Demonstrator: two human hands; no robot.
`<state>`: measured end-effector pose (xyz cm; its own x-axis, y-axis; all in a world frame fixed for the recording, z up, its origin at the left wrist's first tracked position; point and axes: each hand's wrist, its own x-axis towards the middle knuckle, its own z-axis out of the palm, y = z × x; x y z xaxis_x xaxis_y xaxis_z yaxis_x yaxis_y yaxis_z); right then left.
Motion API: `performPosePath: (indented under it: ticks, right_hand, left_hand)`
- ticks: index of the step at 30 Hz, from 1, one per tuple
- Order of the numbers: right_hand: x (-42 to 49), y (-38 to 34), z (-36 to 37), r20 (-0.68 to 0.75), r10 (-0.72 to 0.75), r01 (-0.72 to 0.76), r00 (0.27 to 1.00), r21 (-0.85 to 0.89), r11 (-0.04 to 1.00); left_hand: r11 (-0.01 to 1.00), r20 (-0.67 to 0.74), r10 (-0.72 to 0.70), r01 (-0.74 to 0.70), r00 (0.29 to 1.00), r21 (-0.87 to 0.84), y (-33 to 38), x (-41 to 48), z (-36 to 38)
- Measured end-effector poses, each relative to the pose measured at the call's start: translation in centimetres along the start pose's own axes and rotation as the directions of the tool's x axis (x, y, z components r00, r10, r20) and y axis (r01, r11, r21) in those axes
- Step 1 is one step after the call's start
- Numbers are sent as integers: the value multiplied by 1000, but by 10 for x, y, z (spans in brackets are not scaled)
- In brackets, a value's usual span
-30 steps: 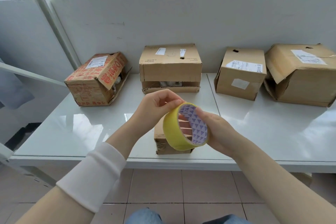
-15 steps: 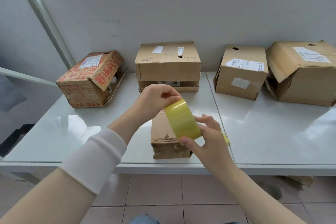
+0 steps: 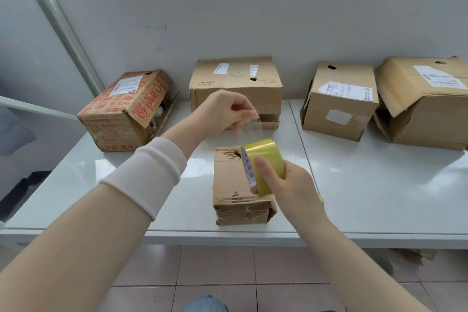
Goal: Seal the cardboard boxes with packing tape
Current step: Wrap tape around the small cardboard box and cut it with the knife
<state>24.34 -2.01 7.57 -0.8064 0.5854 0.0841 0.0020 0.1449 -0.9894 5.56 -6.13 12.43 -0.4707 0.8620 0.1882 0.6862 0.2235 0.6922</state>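
2 hands share the work: the right hand (image 3: 288,185) grips the tape roll (image 3: 263,164), the left hand (image 3: 222,111) pinches the clear tape end (image 3: 249,125) above it. Just beneath sits the small box (image 3: 235,185), unsealed. The strip could fold onto itself if slack. Half a second ago no tape was peeled free.

Four boxes (image 3: 236,83) crowd the back wall; bare table (image 3: 379,185) right of the small box (image 3: 238,185) seems passable.
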Motion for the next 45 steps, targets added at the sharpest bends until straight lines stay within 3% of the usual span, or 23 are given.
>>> performPosePath:
  ticks: [4,7,10,16,23,25,29,32,36,38,40,43,45]
  right_hand:
    - [-1,3,-8,219,33,-28,975,-26,999]
    - [-8,7,-8,282,22,1,959,-80,997]
    - [-10,12,-2,250,-9,36,968,-103,994]
    - [-10,9,15,40,-92,95,995,-82,992]
    - [-6,-5,17,-30,-84,83,996,-36,996]
    - [-4,-6,17,8,-54,55,998,-35,998]
    - [-1,3,15,209,31,-7,977,-118,993]
    - [-3,7,13,181,55,-32,982,-126,991]
    - [-12,7,15,67,54,-46,996,-120,992]
    - [-19,9,15,23,127,-126,992,-55,991]
    - [-27,7,12,-6,192,-191,981,70,979]
    - [-39,3,13,99,156,-164,983,81,983]
    - [-45,6,17,212,203,-221,956,66,973]
  left_hand:
    - [974,147,-126,150,981,-167,0,-6,-2]
    - [971,191,-139,172,972,-168,-6,-13,-8]
    - [976,157,-150,172,976,-133,-12,-14,-10]
    - [982,116,-128,142,985,-123,-6,-4,-13]
    - [982,46,-111,117,993,-148,-5,11,-38]
    - [988,63,-112,118,992,-100,-5,14,-39]
    - [977,70,-115,125,991,-171,-6,22,-34]
    - [989,84,-93,102,992,-110,-9,20,-28]
    - [997,1,-58,58,998,-52,-1,17,-31]
    - [990,-64,-49,41,997,-134,4,19,-45]
    - [982,-19,-39,35,999,-188,6,23,-56]
    - [986,-20,-68,64,997,-155,-3,26,-45]
    - [978,-9,-139,136,990,-158,-19,28,-29]
